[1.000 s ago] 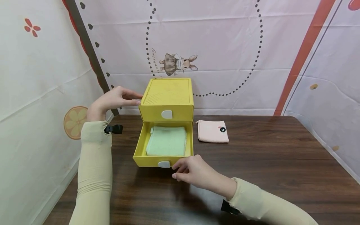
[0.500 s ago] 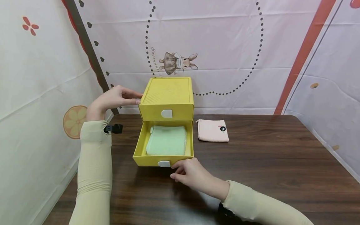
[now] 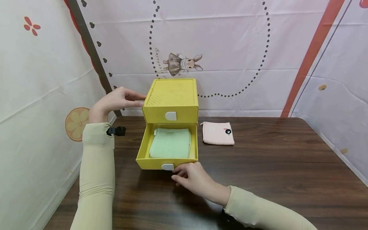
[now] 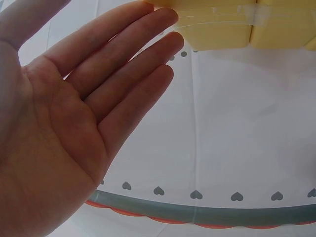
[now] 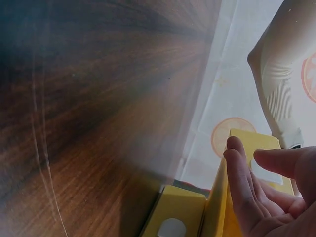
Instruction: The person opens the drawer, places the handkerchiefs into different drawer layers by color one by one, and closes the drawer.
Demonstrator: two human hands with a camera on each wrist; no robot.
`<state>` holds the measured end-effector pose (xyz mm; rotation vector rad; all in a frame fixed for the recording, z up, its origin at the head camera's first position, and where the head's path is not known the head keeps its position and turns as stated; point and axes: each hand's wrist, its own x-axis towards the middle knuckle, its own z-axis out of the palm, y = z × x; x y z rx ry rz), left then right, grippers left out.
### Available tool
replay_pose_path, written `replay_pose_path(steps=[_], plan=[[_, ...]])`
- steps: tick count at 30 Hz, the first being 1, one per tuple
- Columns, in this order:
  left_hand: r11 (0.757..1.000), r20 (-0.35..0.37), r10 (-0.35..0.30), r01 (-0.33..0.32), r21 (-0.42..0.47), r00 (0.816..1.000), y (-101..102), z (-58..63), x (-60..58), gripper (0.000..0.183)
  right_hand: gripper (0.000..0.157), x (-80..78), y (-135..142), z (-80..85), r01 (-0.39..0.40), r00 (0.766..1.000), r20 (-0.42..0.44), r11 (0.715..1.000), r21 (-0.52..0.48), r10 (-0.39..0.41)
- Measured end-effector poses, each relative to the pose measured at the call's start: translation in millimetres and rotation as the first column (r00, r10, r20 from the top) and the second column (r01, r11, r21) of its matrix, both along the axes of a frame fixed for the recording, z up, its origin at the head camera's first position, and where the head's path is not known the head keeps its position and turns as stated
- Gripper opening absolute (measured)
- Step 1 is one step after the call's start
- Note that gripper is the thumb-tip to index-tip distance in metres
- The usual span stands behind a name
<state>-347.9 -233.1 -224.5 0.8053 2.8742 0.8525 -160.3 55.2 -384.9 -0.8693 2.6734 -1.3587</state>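
Note:
A yellow drawer unit (image 3: 172, 92) stands near the back of the table, its upper drawer closed. Below that, a yellow drawer (image 3: 140, 156) is pulled out, with a folded mint-green towel (image 3: 171, 143) lying in it. My left hand (image 3: 116, 100) reaches the unit's left side with its fingertips; the left wrist view has its fingers straight and the palm bare. Just right of the white pull tab (image 3: 167, 167), my right hand (image 3: 194, 179) has its fingers at the pulled-out drawer's front, thumb apart from them. In the right wrist view this hand overlaps the yellow front (image 5: 256, 139).
A folded pink towel (image 3: 217, 133) with a dark round patch lies right of the unit on the dark wooden table (image 3: 267, 169). Under the pulled-out drawer, a lower drawer front (image 5: 185, 200) shows in the right wrist view. A printed cloth (image 3: 230, 48) hangs behind.
My right hand has shifted a little left along the drawer front, closer to the white pull tab. The left hand, the drawer and both towels look unchanged.

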Motion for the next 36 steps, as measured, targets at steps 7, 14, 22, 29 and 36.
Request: replay_pose_path(steps=[7, 14, 22, 29, 36], plan=[[1.000, -0.002, 0.002, -0.002, -0.003, 1.000, 0.5, 0.1, 1.0, 0.045, 0.012, -3.7, -1.4, 1.1, 0.022, 0.999, -0.035, 0.999, -0.040, -0.024], [1.000, 0.003, 0.003, -0.003, -0.003, 1.000, 0.0, 0.3, 0.7, 0.045, 0.013, -11.0, -2.0, 1.1, 0.045, 0.997, -0.059, 0.998, -0.053, -0.048], [1.000, 0.004, -0.004, 0.004, -0.002, 1.000, 0.2, 0.9, 1.3, 0.044, 0.011, -19.0, -1.3, -0.9, 0.106, 0.991, -0.068, 0.992, -0.071, -0.111], [1.000, 0.007, -0.001, 0.002, -0.009, 1.000, 0.9, 1.6, 1.4, 0.045, 0.009, -25.9, -1.6, -2.1, 0.141, 0.983, -0.105, 0.987, -0.079, -0.149], [1.000, 0.013, 0.002, -0.002, -0.011, 1.000, 1.7, 0.9, 0.5, 0.046, 0.009, -31.6, -3.2, -3.7, 0.165, 0.978, -0.110, 0.981, -0.102, -0.176]])
